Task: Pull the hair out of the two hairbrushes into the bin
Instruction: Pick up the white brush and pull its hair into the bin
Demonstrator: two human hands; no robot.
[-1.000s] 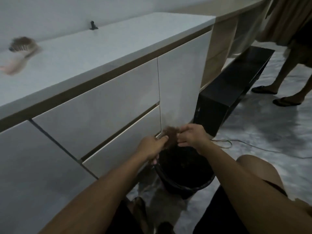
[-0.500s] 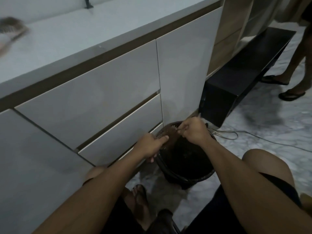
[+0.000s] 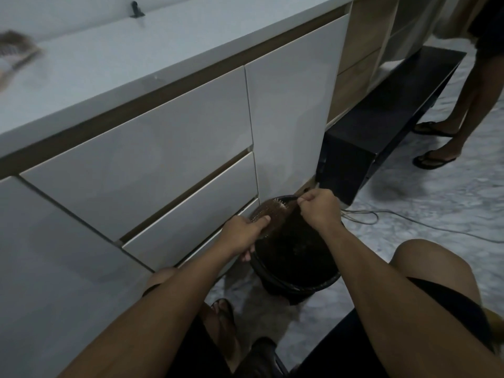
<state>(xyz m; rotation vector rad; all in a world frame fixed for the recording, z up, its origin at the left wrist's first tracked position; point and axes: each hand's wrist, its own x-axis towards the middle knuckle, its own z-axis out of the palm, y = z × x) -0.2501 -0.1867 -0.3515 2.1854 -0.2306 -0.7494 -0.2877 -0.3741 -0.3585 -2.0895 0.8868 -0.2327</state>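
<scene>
My left hand (image 3: 240,233) is wrapped around one hairbrush (image 3: 270,212), bristles up, holding it over the rim of the single black bin (image 3: 294,285) just below my grip. My right hand (image 3: 319,207) is pinched tight on a tuft of hair (image 3: 291,211) at the brush's far end, directly above the bin's opening. A second hairbrush (image 3: 16,50), blurred, lies on the white counter (image 3: 136,58) well up and left of my left hand. Two sandalled feet (image 3: 433,159) of another person stand beyond my right hand.
</scene>
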